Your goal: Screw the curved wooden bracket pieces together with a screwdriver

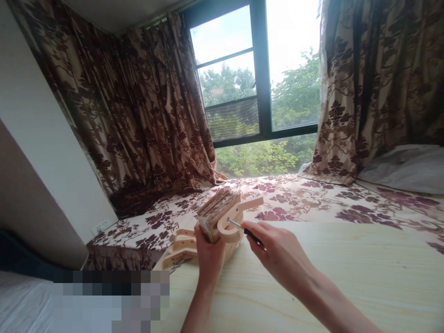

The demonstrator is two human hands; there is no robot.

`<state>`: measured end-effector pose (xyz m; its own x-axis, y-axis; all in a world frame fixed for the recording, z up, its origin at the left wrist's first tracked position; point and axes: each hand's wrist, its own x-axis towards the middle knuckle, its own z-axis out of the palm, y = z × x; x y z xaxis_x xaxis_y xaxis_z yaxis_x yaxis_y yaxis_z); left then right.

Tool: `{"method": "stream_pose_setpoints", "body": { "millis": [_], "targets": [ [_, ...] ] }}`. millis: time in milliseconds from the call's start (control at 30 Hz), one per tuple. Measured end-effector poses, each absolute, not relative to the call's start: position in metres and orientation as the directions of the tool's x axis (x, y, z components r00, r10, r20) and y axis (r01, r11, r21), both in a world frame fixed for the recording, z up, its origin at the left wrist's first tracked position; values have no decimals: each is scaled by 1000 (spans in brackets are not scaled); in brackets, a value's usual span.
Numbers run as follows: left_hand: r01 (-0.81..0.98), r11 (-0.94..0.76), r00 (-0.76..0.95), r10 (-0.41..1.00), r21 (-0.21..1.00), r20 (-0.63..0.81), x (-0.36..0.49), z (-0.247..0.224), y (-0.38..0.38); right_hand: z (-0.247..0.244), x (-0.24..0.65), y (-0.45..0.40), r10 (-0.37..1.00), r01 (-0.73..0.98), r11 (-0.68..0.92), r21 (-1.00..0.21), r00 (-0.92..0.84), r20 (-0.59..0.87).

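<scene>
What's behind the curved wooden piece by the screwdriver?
A rough brown block, held in the left hand, shows past the curved wooden piece. The part of the block it covers can't be seen.

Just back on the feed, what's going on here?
The left hand grips a rough block, with a curved wooden piece against its side. The right hand holds a screwdriver, its tip at that piece. Other curved pieces lie on the table beside the left hand.

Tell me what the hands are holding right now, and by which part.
The right hand holds a screwdriver by its black handle. The left hand grips a rough wooden block at its near left end.
</scene>
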<state>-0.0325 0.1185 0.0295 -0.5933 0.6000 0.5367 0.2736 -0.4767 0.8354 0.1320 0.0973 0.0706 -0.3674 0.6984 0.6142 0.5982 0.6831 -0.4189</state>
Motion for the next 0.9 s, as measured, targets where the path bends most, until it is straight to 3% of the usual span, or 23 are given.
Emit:
{"method": "stream_pose_setpoints", "body": {
  "millis": [67, 100, 267, 367, 467, 633, 733, 800, 900],
  "targets": [
    [284, -479, -589, 596, 830, 546, -32, 29, 119, 69, 131, 97, 667, 602, 707, -370, -395, 632],
    [287, -484, -584, 596, 827, 551, -32, 29, 119, 69, 131, 97, 674, 580, 708, -402, -387, 629],
    [259, -507, -576, 602, 822, 553, -32, 32, 116, 70, 133, 103, 819, 210, 532, -821, -374, 435],
    [246, -498, -587, 606, 831, 537, -33, 34, 116, 70, 133, 104, 827, 150, 481, -864, -404, 390],
    [245, -476, -597, 613, 845, 518, -34, 34, 116, 68, 129, 100, 804, 324, 591, -739, -311, 507],
    [244, -455, -601, 622, 856, 502, -35, 32, 118, 61, 125, 96, 576, 607, 749, -264, -400, 713],
    [244, -445, -599, 630, 862, 495, -34, 31, 118, 58, 125, 97, 545, 634, 750, -191, -428, 721],
    [246, -448, -591, 633, 860, 499, -33, 32, 117, 59, 126, 99, 597, 578, 752, -315, -396, 698],
    [253, -471, -570, 633, 845, 524, -30, 34, 114, 64, 127, 102, 763, 332, 645, -688, -337, 552]
  ]
}}
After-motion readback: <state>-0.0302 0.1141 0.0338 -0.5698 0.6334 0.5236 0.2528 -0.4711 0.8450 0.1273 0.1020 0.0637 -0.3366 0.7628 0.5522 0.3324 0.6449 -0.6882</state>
